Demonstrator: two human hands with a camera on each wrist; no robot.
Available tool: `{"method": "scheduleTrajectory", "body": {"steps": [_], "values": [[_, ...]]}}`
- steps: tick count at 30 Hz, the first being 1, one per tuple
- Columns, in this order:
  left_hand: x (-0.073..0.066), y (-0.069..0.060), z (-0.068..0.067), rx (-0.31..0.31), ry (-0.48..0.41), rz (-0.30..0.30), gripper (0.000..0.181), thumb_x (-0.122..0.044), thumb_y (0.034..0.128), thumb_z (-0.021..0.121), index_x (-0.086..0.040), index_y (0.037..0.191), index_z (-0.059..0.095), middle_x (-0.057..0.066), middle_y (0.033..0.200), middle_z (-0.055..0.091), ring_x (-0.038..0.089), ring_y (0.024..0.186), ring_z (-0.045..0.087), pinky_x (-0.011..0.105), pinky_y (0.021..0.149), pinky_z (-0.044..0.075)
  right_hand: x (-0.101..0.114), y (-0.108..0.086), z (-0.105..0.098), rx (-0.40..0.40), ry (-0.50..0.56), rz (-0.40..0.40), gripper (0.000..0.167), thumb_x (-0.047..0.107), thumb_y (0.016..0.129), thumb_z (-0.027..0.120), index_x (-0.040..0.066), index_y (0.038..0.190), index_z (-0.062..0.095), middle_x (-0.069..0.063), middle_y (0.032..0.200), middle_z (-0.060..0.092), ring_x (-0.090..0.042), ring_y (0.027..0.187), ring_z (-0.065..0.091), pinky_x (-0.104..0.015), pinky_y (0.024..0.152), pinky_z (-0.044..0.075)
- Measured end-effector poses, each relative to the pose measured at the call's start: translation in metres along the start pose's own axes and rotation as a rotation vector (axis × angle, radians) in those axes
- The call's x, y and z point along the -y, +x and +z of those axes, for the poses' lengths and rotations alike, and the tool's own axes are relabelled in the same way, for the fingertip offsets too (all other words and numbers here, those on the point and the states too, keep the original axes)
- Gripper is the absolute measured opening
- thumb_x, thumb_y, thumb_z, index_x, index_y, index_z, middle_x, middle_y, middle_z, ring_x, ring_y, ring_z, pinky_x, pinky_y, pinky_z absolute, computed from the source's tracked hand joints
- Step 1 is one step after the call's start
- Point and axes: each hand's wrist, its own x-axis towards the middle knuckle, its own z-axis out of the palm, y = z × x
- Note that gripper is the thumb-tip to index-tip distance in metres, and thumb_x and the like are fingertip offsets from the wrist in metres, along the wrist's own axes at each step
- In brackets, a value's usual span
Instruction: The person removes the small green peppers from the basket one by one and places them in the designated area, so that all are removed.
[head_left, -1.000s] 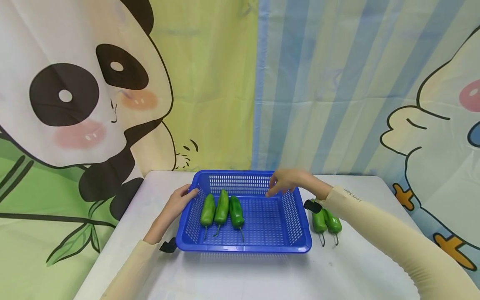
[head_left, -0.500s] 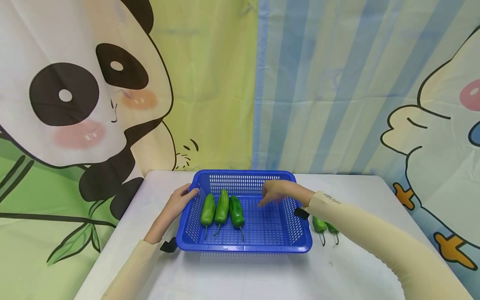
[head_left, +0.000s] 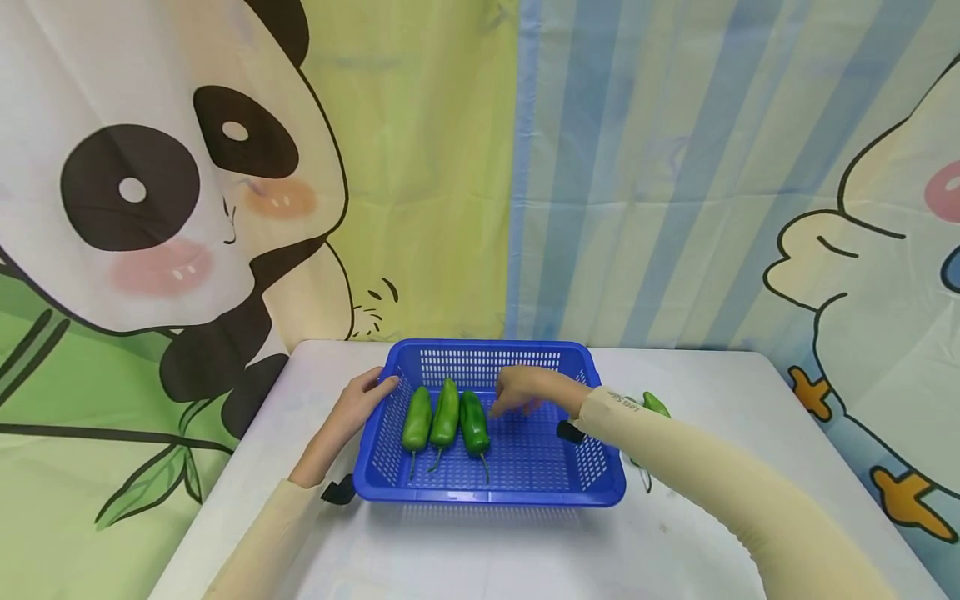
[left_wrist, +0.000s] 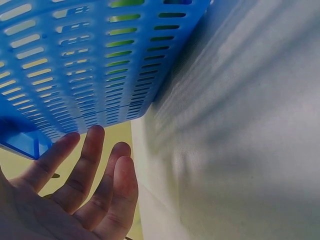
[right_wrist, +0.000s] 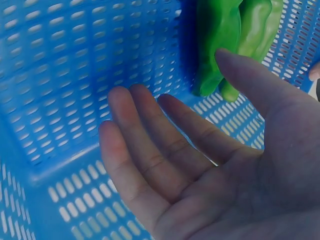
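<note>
Three green peppers (head_left: 444,415) lie side by side in the left half of a blue plastic basket (head_left: 487,497), stems toward me. My left hand (head_left: 360,404) holds the basket's left rim, thumb over the edge; the left wrist view has its fingers (left_wrist: 92,150) outside the slotted wall. Inside the basket, my right hand (head_left: 525,388) hovers just right of the darkest pepper (right_wrist: 215,45). Its fingers (right_wrist: 142,140) are loosely extended and hold nothing. I cannot tell whether its thumb touches the pepper.
Right of the basket, more green pepper (head_left: 655,404) shows on the white table (head_left: 720,392), mostly hidden behind my right sleeve (head_left: 697,467). A curtain (head_left: 435,167) with cartoon animals hangs behind the table.
My right hand has moved left across the basket, toward the three peppers. Its sleeve now covers more of the peppers on the table. My left hand stays on the rim.
</note>
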Motion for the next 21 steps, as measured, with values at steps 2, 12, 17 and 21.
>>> {"method": "scheduleTrajectory", "body": {"steps": [2, 12, 17, 21], "values": [[0.0, 0.0, 0.0, -0.001, -0.003, 0.002, 0.043, -0.04, 0.103, 0.053, -0.009, 0.132, 0.062, 0.018, 0.115, 0.071, 0.02, 0.092, 0.069, 0.029, 0.08, 0.055, 0.004, 0.002, 0.002, -0.003, 0.004, -0.003, 0.033, 0.035, 0.091, 0.073, 0.003, 0.099, 0.074, -0.014, 0.096, 0.073, -0.036, 0.089, 0.074, -0.048, 0.081, 0.06], [-0.002, -0.001, 0.0, 0.008, -0.009, -0.004, 0.045, -0.04, 0.1035, 0.053, -0.009, 0.135, 0.06, 0.019, 0.117, 0.07, 0.021, 0.094, 0.069, 0.034, 0.083, 0.058, 0.027, 0.019, 0.011, -0.107, -0.001, 0.016, 0.035, 0.036, 0.092, 0.072, 0.01, 0.073, 0.059, -0.008, 0.076, 0.064, -0.036, 0.085, 0.075, -0.042, 0.078, 0.06], [-0.001, 0.0, 0.0, 0.0, 0.0, -0.008, 0.045, -0.041, 0.1033, 0.053, -0.009, 0.134, 0.061, 0.018, 0.118, 0.07, 0.023, 0.097, 0.069, 0.038, 0.087, 0.057, 0.039, 0.025, 0.015, -0.144, -0.062, 0.041, 0.038, 0.039, 0.09, 0.074, 0.012, 0.074, 0.052, -0.007, 0.082, 0.065, -0.034, 0.084, 0.075, -0.034, 0.065, 0.057], [-0.001, -0.001, 0.0, 0.0, 0.002, -0.006, 0.045, -0.041, 0.1035, 0.052, -0.009, 0.134, 0.061, 0.018, 0.12, 0.07, 0.024, 0.1, 0.068, 0.041, 0.09, 0.056, 0.044, 0.028, 0.019, -0.156, -0.101, 0.081, 0.034, 0.042, 0.089, 0.074, 0.01, 0.086, 0.062, -0.012, 0.101, 0.07, -0.031, 0.082, 0.075, -0.03, 0.057, 0.053]]}}
